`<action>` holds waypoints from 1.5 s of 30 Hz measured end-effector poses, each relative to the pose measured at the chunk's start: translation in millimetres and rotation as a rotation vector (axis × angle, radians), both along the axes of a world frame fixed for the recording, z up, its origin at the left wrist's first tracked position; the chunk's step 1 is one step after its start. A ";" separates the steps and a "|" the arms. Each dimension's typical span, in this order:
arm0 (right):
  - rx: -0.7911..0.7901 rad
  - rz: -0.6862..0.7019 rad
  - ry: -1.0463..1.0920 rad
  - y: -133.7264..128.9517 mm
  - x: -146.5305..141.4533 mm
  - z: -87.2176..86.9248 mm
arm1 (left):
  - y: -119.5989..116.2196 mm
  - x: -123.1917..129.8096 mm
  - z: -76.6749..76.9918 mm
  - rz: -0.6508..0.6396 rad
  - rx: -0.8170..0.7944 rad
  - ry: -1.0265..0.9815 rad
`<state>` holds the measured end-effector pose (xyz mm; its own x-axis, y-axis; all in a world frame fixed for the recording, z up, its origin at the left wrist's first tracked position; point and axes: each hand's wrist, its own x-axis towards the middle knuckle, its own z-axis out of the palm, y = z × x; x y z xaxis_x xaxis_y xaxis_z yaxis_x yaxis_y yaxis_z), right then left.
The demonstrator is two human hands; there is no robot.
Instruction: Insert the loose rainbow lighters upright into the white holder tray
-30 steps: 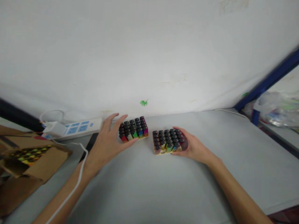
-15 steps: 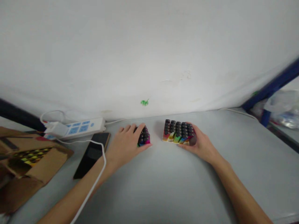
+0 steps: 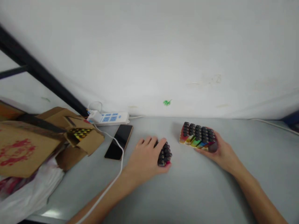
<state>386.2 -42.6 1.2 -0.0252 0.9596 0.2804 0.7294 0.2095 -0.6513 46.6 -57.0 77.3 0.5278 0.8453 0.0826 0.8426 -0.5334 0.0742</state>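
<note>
My left hand (image 3: pixel 146 157) is wrapped over a small block of black-capped pieces (image 3: pixel 166 154); its fingers cover most of the block, and a bit of pink shows at the lower edge. To the right and slightly farther back, my right hand (image 3: pixel 223 152) grips the right end of a second block of black-capped pieces (image 3: pixel 197 133). Its caps stand in several rows, each with a small ring mark, and the front side is striped red, yellow, green and blue. The two blocks are apart. I cannot make out exactly what kind of pieces they are.
On the grey table (image 3: pixel 187 189), a black phone (image 3: pixel 118 143) lies left of my left hand. Behind it is a white power strip (image 3: pixel 122 117) with a charger; its white cable (image 3: pixel 114 179) crosses my left forearm. Open cardboard boxes (image 3: pixel 77 149) and a white plastic bag (image 3: pixel 35 189) crowd the left.
The view has turned left, bringing more of the boxes into sight. My left hand and its block have come nearer to me. The right block now sits more slanted in my right hand.
</note>
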 end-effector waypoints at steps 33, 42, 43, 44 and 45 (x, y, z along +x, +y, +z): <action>0.039 0.330 0.197 12.2 -23.8 -19.3 | -11.6 -173.8 25.1 0.253 0.517 -0.034; 0.012 0.340 0.172 11.2 -24.2 -16.6 | -8.7 -196.5 33.0 0.101 0.466 0.161; 0.017 0.337 0.175 11.3 -24.3 -17.0 | -7.9 -199.7 29.0 0.085 0.478 0.190; 0.025 0.332 0.177 11.5 -24.5 -17.5 | -7.8 -202.5 23.8 0.067 0.488 0.223; 0.036 0.326 0.178 11.7 -24.7 -17.8 | -8.5 -204.3 17.6 0.049 0.501 0.255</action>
<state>361.6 -31.0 -16.7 -0.2758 0.8986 0.3413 0.4969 0.4372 -0.7496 -157.7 -65.5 94.9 0.5449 0.7597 0.3550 0.8253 -0.4111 -0.3870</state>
